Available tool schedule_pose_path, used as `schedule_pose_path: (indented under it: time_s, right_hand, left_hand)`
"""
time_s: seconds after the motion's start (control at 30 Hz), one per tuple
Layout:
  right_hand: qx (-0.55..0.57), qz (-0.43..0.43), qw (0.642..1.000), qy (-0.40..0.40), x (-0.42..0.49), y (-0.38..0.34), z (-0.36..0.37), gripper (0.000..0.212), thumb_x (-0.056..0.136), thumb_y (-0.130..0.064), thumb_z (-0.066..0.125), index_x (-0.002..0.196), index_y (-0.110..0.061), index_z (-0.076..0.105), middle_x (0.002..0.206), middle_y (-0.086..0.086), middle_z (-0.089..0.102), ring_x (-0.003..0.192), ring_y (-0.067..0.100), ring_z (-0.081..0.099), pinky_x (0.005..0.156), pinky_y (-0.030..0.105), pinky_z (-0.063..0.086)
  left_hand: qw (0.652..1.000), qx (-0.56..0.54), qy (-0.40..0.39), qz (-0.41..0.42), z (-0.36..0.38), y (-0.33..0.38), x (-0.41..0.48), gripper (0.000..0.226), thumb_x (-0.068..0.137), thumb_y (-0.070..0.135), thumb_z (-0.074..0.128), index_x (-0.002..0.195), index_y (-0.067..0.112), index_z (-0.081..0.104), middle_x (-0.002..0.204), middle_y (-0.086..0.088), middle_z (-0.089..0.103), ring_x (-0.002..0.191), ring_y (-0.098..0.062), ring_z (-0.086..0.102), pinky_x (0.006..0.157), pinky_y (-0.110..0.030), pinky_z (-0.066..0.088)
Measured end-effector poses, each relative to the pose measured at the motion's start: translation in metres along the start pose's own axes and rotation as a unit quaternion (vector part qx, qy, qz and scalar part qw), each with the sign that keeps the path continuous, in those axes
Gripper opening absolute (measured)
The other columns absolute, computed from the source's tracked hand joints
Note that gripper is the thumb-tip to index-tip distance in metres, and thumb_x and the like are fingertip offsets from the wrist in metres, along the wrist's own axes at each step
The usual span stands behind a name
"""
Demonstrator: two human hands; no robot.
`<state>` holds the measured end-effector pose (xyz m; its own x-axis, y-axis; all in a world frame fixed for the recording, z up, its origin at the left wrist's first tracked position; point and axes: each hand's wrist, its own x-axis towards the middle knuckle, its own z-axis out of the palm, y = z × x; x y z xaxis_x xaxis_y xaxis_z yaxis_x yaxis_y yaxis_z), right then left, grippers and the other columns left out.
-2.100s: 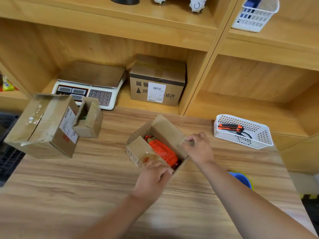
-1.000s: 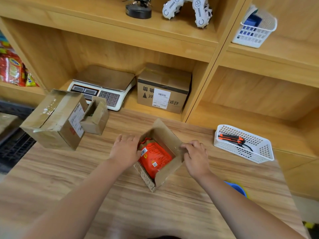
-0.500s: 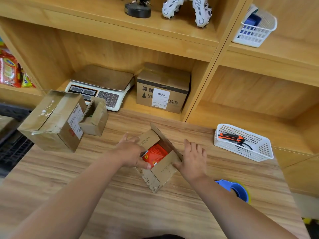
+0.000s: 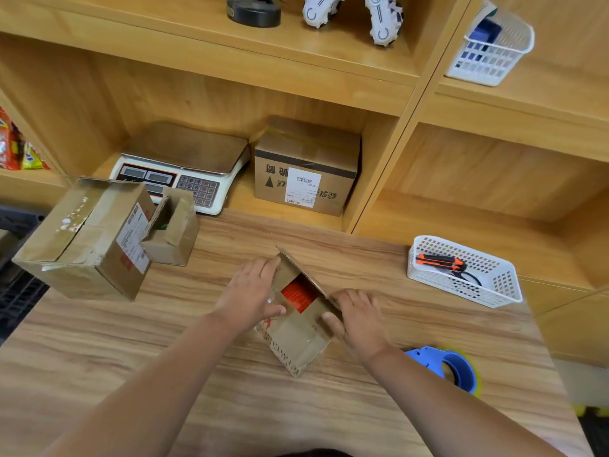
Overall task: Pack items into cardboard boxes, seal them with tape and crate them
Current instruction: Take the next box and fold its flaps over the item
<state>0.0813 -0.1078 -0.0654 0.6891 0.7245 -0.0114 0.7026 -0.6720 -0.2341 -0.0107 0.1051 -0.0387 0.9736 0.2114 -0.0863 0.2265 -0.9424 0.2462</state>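
At about ten o'clock from the work sit a larger cardboard box [image 4: 85, 239] and a small open box [image 4: 171, 232]; I leave both alone. My left hand [image 4: 250, 291] lies at nine o'clock on the small box [image 4: 296, 344] in the middle of the tabletop [image 4: 131, 341]. Its grip is released, with the fingers flat and pressing the left flap down over the red packet [image 4: 298, 296] inside (a strip of red shows in the gap between the flaps). My right hand [image 4: 356, 316] sits at three o'clock, grip likewise released, fingers laid out against the right flap, which stands partly raised.

The step, as I judge it, is closing the top flaps. To do it well I would push the packet low so it cannot bulge the seam. Then I would bring both flaps flat until their edges meet, with one palm holding the box from skidding. The tape dispenser [image 4: 451, 367] lies at four o'clock, near the right wrist, so that hand should fetch it while the left pins the seam. The white basket [image 4: 504, 282] at two o'clock, holding a utility knife [image 4: 440, 261], is not needed here.
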Motion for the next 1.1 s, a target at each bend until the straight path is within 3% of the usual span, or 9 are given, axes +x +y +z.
schedule_pose_path:
  time_s: [0.07, 0.17, 0.27, 0.5, 0.63, 0.73, 0.87, 1.0, 1.1]
  right_hand:
    - [0.019, -0.019, 1.000, 0.012, -0.004, 0.005, 0.003, 0.084, 0.087, -0.072, 0.003, 0.120, -0.017, 0.058, 0.114, -0.001, 0.060, 0.107, 0.021, 0.053, 0.095, 0.032, 0.029]
    - [-0.007, -0.050, 0.998, 0.046, -0.009, 0.010, 0.013, 0.064, 0.095, -0.063, 0.019, 0.107, -0.020, 0.065, 0.101, -0.004, 0.063, 0.092, 0.018, 0.059, 0.086, 0.028, 0.033]
    - [-0.008, -0.046, 0.999, 0.023, -0.013, 0.012, 0.020, 0.052, 0.089, -0.058, 0.038, 0.107, -0.020, 0.069, 0.106, 0.000, 0.062, 0.096, 0.023, 0.059, 0.084, 0.032, 0.037]
    - [0.042, 0.012, 0.996, -0.079, -0.006, 0.013, 0.011, 0.074, 0.077, -0.072, 0.024, 0.130, -0.032, 0.058, 0.147, -0.002, 0.034, 0.132, 0.020, 0.027, 0.102, 0.032, 0.019]
    - [0.152, 0.044, 0.985, -0.068, -0.005, 0.017, 0.013, 0.048, 0.085, -0.044, 0.066, 0.129, -0.028, 0.059, 0.140, -0.002, 0.042, 0.129, 0.016, 0.035, 0.109, 0.031, 0.028]
    - [0.201, 0.082, 0.976, -0.030, -0.011, 0.017, 0.011, 0.075, 0.076, -0.040, 0.076, 0.141, -0.026, 0.042, 0.134, -0.010, 0.041, 0.123, 0.005, 0.038, 0.107, 0.021, 0.030]
    - [0.184, 0.121, 0.971, -0.094, -0.018, 0.017, 0.014, 0.108, 0.066, -0.056, 0.076, 0.150, -0.022, 0.017, 0.148, -0.002, 0.030, 0.135, 0.015, 0.028, 0.112, 0.027, 0.024]
    - [0.100, 0.087, 0.985, -0.114, -0.025, 0.017, 0.012, 0.106, 0.075, -0.063, 0.064, 0.152, -0.020, 0.007, 0.154, -0.002, 0.016, 0.140, 0.017, 0.013, 0.115, 0.029, 0.013]
    - [0.067, 0.064, 0.989, -0.113, -0.032, 0.023, 0.011, 0.100, 0.080, -0.064, 0.058, 0.153, -0.020, 0.006, 0.155, -0.002, 0.014, 0.141, 0.017, 0.012, 0.117, 0.030, 0.013]
  left_hand:
    - [0.999, 0.038, 0.018, -0.008, 0.007, 0.001, 0.000, 0.110, 0.076, 0.060, 0.064, 0.150, 0.013, -0.001, 0.150, -0.006, 0.018, 0.141, -0.022, 0.013, 0.118, -0.035, 0.001]
    - [0.997, 0.069, -0.018, -0.023, 0.015, -0.001, 0.003, 0.112, 0.078, 0.062, 0.059, 0.149, 0.020, -0.017, 0.156, -0.009, -0.006, 0.145, -0.025, -0.008, 0.117, -0.043, -0.010]
    - [0.995, 0.088, -0.048, -0.013, 0.021, -0.002, 0.008, 0.101, 0.083, 0.062, 0.053, 0.149, 0.027, -0.014, 0.156, -0.008, -0.019, 0.144, -0.026, -0.020, 0.116, -0.050, -0.010]
    - [0.989, 0.034, -0.141, -0.040, 0.032, -0.011, 0.013, 0.083, 0.089, 0.060, 0.044, 0.150, 0.033, -0.005, 0.155, -0.006, -0.026, 0.144, -0.027, -0.017, 0.118, -0.047, 0.000]
    - [0.988, 0.000, -0.143, -0.065, 0.031, -0.011, 0.011, 0.082, 0.088, 0.061, 0.046, 0.150, 0.037, -0.002, 0.157, 0.000, -0.020, 0.143, -0.028, 0.004, 0.115, -0.045, 0.017]
    - [0.988, 0.004, -0.123, -0.089, 0.034, -0.004, 0.004, 0.082, 0.086, 0.065, 0.046, 0.150, 0.038, 0.001, 0.158, 0.000, -0.011, 0.138, -0.029, 0.016, 0.111, -0.042, 0.025]
    - [0.988, 0.055, -0.067, -0.126, 0.045, 0.012, -0.016, 0.084, 0.080, 0.074, 0.043, 0.148, 0.035, 0.013, 0.150, -0.008, 0.018, 0.126, -0.028, 0.032, 0.103, -0.037, 0.033]
    - [0.985, 0.075, -0.034, -0.152, 0.053, 0.027, -0.035, 0.078, 0.080, 0.073, 0.045, 0.144, 0.031, 0.030, 0.129, -0.010, 0.040, 0.111, -0.027, 0.043, 0.094, -0.036, 0.039]
    - [0.986, 0.053, 0.028, -0.155, 0.060, 0.033, -0.052, 0.063, 0.074, 0.062, 0.064, 0.121, 0.021, 0.060, 0.102, -0.015, 0.053, 0.088, -0.031, 0.054, 0.073, -0.039, 0.049]
